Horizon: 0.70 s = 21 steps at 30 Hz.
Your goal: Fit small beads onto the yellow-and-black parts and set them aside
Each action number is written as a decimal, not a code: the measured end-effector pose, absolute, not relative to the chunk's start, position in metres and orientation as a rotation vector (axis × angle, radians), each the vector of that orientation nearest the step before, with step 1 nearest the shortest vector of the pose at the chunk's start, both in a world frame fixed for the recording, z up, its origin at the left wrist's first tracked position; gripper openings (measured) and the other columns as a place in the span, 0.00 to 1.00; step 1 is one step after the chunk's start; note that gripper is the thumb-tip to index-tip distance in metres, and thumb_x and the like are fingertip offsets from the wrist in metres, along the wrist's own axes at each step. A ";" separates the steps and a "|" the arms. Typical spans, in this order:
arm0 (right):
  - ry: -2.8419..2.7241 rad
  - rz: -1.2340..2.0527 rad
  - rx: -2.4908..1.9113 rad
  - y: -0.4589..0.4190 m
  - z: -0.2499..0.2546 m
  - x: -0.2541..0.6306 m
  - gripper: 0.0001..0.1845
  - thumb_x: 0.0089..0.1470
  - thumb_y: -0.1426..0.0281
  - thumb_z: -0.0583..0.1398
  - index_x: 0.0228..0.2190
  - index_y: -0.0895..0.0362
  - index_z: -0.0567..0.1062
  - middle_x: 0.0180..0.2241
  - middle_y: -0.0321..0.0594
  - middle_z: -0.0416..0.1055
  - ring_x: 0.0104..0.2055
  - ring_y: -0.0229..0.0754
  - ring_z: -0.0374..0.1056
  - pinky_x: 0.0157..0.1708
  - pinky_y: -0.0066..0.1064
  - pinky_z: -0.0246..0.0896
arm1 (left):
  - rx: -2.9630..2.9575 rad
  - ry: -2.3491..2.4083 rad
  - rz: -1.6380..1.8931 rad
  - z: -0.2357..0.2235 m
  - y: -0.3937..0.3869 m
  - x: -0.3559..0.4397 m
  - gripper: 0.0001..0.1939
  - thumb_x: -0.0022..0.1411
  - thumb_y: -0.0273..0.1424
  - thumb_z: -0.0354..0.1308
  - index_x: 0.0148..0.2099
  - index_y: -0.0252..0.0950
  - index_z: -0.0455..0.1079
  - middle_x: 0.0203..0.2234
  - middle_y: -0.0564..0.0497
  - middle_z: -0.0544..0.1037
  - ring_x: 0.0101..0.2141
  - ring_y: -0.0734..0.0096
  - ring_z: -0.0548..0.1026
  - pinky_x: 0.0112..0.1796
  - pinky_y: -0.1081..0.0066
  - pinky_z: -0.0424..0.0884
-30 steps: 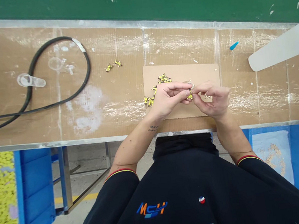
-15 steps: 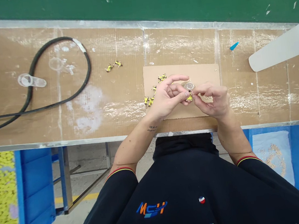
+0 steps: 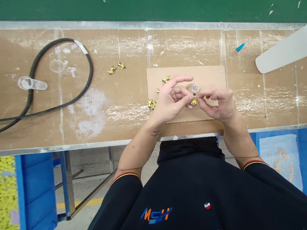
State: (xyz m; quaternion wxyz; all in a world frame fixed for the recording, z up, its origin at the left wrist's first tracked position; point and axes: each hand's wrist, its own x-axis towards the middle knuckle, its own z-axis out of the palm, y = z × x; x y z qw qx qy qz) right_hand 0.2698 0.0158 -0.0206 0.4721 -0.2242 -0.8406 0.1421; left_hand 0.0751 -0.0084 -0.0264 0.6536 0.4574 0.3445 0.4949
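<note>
My left hand (image 3: 172,102) and my right hand (image 3: 218,101) meet over a small cardboard sheet (image 3: 210,74) on the bench. Between their pinched fingertips sits a small yellow part (image 3: 194,101), with a little clear round piece (image 3: 194,88) just above it. My left index finger sticks out straight; the other fingers are curled. Several small yellow parts (image 3: 166,80) lie on the sheet behind my left hand, and more yellow parts (image 3: 151,103) lie at its left edge.
A black cable (image 3: 62,77) loops over the bench's left half, beside a clear plastic piece (image 3: 30,83). Two stray yellow parts (image 3: 116,67) lie mid-bench. A blue bit (image 3: 240,47) and a white panel (image 3: 288,48) are at right. Blue bins (image 3: 37,196) stand under the bench.
My left index finger has lifted and straightened, uncovering the clear round piece. Both hands have stayed in place over the sheet.
</note>
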 end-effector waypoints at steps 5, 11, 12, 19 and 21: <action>-2.062 0.390 -0.553 0.016 -0.020 0.270 0.20 0.59 0.80 0.63 0.35 0.48 0.57 0.30 0.27 0.76 0.28 0.33 0.72 0.26 0.26 0.68 | 1.090 0.803 1.126 -0.027 -0.009 0.074 0.27 0.62 0.38 0.71 0.58 0.37 0.67 0.27 0.57 0.81 0.29 0.74 0.84 0.30 0.78 0.81; -2.089 0.408 -0.527 0.016 -0.024 0.272 0.20 0.58 0.80 0.64 0.39 0.49 0.60 0.32 0.31 0.78 0.30 0.34 0.73 0.27 0.26 0.69 | 1.133 0.820 1.117 -0.025 -0.010 0.073 0.23 0.63 0.33 0.70 0.56 0.38 0.65 0.25 0.59 0.78 0.26 0.76 0.83 0.28 0.79 0.80; -2.099 0.413 -0.535 0.016 -0.025 0.273 0.20 0.58 0.80 0.64 0.39 0.49 0.60 0.32 0.31 0.78 0.30 0.34 0.73 0.27 0.26 0.70 | 1.141 0.821 1.115 -0.025 -0.010 0.072 0.23 0.63 0.32 0.69 0.56 0.38 0.65 0.25 0.59 0.78 0.26 0.77 0.82 0.28 0.79 0.79; -2.175 0.480 -0.577 0.015 -0.020 0.276 0.19 0.60 0.78 0.63 0.36 0.48 0.57 0.31 0.30 0.79 0.28 0.35 0.73 0.26 0.28 0.70 | 1.128 0.810 1.034 -0.023 -0.008 0.068 0.23 0.62 0.29 0.68 0.56 0.38 0.64 0.25 0.60 0.78 0.23 0.79 0.81 0.28 0.79 0.78; -2.197 0.501 -0.577 0.014 -0.018 0.276 0.19 0.61 0.78 0.62 0.35 0.48 0.56 0.31 0.32 0.79 0.29 0.35 0.73 0.26 0.28 0.70 | 1.105 0.790 1.000 -0.021 -0.007 0.067 0.24 0.61 0.28 0.68 0.56 0.38 0.64 0.24 0.60 0.78 0.23 0.79 0.80 0.27 0.80 0.78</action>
